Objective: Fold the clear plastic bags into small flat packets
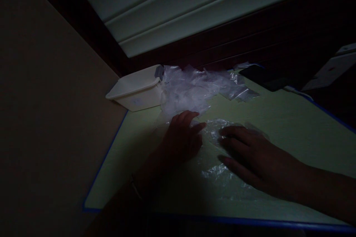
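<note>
A clear, crinkled plastic bag [214,172] lies flat on the pale green table. My right hand [250,155] rests over it, fingers spread and pointing left, with plastic under the fingertips. Close by on the left is my left hand [182,137], loosely curled with its fingers apart. Its fingertips come near the bag's left edge; whether they touch it I cannot tell in the dim light. Just beyond the left hand spreads a loose pile of clear plastic bags [191,89]. Neither hand visibly grips anything.
A white plastic bin [139,96] stands at the back left, beside the pile. At the back right lies a dark flat object [263,77]. Blue edging runs round the table [292,118]. A wall is on the left, and a slatted shutter [180,14] rises behind.
</note>
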`<state>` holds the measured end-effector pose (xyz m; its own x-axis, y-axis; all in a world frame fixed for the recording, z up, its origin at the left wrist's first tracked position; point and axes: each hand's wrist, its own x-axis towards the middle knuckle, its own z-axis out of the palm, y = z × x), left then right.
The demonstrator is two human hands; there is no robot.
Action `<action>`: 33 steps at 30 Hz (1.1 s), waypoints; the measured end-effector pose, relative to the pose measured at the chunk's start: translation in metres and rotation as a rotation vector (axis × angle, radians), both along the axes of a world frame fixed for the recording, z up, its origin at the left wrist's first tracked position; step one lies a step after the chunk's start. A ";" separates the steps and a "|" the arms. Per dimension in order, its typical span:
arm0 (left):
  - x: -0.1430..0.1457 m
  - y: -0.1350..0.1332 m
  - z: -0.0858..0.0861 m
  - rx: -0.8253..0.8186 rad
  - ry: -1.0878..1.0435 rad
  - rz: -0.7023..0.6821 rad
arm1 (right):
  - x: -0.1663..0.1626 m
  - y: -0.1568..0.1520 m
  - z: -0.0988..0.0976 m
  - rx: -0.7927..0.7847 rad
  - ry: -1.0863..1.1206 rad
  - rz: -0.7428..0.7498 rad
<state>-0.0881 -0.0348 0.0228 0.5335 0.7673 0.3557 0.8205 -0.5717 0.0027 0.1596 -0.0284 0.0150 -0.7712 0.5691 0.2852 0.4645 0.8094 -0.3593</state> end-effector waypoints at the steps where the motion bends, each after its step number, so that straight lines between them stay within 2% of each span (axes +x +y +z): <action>1: 0.000 0.000 -0.001 -0.003 0.007 -0.012 | 0.000 0.000 0.000 0.002 0.004 0.000; 9: -0.008 0.007 0.005 -0.023 -0.026 0.074 | 0.001 -0.001 0.002 -0.012 0.011 0.005; 19: -0.017 0.001 0.028 -0.360 -0.345 0.236 | 0.001 0.000 -0.001 -0.002 0.009 0.008; 24: -0.013 0.001 0.025 -0.451 -0.440 0.186 | 0.002 0.000 -0.002 0.003 0.000 0.014; 30: -0.004 -0.006 0.018 -0.488 -0.478 0.022 | 0.002 0.000 -0.004 0.020 0.015 0.003; 33: -0.002 -0.009 0.021 -0.541 -0.504 0.015 | 0.002 0.000 -0.004 0.028 0.018 0.003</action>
